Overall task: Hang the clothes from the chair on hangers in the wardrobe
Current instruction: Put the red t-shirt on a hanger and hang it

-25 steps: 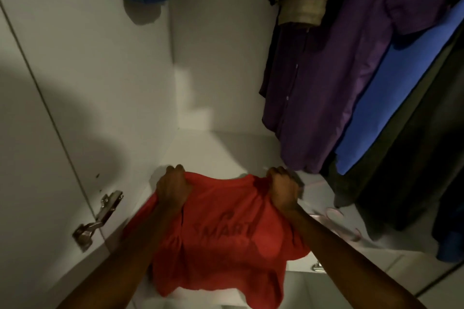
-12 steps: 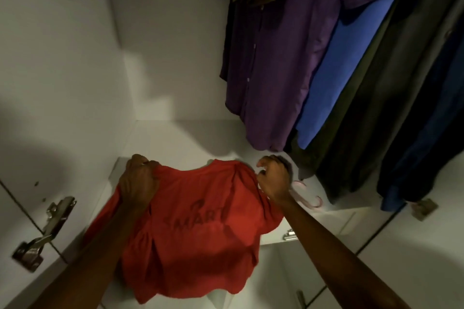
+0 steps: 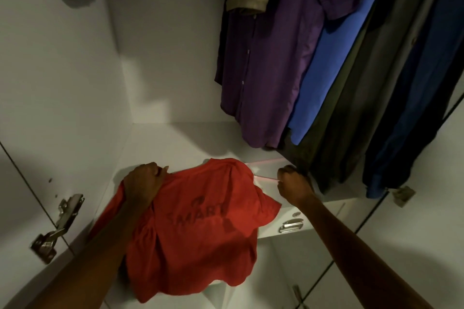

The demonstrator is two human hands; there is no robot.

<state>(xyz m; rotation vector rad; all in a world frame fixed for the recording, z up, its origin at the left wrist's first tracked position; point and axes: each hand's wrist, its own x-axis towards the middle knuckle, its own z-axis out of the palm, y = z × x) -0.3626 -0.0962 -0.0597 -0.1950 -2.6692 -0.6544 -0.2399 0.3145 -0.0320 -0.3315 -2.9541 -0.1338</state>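
The red T-shirt (image 3: 190, 228), printed "SMART", lies on the wardrobe shelf (image 3: 175, 143) while the left hand (image 3: 144, 183) grips its shoulder and the right hand (image 3: 293, 183) is closed on a pink hanger (image 3: 265, 178), so it seems the hanger is being fitted and the next move needs it seated inside both shoulders.
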